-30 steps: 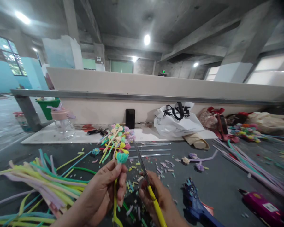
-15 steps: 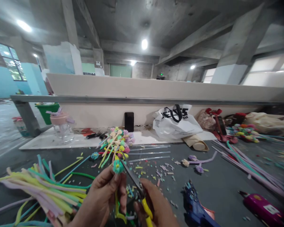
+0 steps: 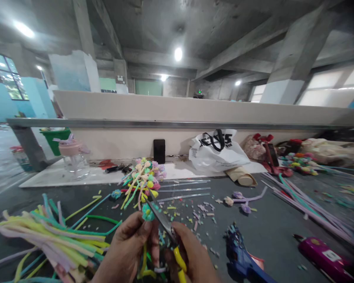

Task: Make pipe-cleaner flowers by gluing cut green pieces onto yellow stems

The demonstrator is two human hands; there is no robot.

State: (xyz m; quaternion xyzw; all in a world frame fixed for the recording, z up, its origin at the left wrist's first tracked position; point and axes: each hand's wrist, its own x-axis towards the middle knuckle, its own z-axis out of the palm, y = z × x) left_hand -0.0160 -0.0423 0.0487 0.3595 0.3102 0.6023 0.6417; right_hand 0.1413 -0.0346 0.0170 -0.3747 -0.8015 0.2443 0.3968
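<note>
Between the thumb and fingers of my left hand [image 3: 128, 245] is a small teal fuzzy-stem flower [image 3: 148, 212] with a yellow-green centre. My right hand [image 3: 194, 251] is wrapped round yellow-handled scissors [image 3: 164, 223], whose blades lie against or just beside the flower's right edge; contact is hard to tell. A yellow stem [image 3: 144, 261] hangs below my left fingers. Just beyond the scissor tips lies a pile of multicoloured fuzzy-stem flowers [image 3: 144, 177]. On the left is a loose bundle of pastel fuzzy stems [image 3: 56, 239].
Small fuzzy clippings [image 3: 199, 214] litter the dark table. To the right lie a purple flower piece [image 3: 243, 200], a blue glue gun [image 3: 242, 251] and a magenta tool [image 3: 321, 251]. Behind stand a phone [image 3: 159, 151], a white bag [image 3: 218, 151] and a pink-lidded bottle [image 3: 73, 157].
The whole view has shifted slightly left. My left hand still pinches the teal flower, which looks turned a little, and the scissor blades have moved slightly against its upper right side.
</note>
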